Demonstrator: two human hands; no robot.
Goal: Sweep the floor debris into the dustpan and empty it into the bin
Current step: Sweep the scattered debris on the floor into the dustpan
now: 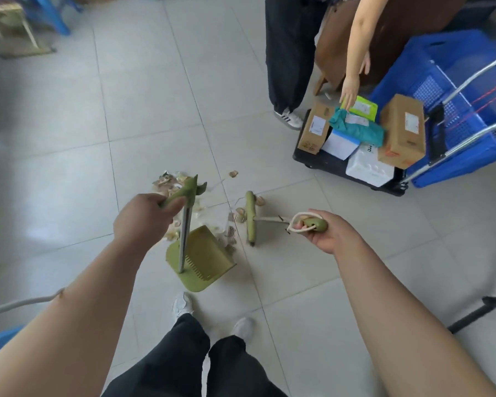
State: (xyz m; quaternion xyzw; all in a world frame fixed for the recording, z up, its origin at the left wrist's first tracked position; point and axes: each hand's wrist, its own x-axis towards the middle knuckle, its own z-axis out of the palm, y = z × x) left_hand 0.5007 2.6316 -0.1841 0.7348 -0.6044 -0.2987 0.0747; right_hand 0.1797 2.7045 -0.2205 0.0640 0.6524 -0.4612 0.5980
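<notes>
My left hand (143,217) grips the green top of the dustpan's upright handle. The olive-green dustpan (204,260) rests on the tiled floor in front of my feet, its mouth facing away from me. My right hand (324,230) holds the green end of the broom handle, which has a cream loop. The broom head (251,217) stands on the floor just right of the dustpan. Debris (169,184), made of paper scraps and shell-like bits, lies beyond the dustpan and between it and the broom head. No bin is recognisable in view.
Another person (287,53) stands at the upper right, reaching a hand (350,93) towards parcels (403,130) piled on a black cart (327,163). A blue crate trolley (455,90) sits beside it. Blue chairs (52,12) and a stool stand at the top left. A dark bar (476,312) lies at right.
</notes>
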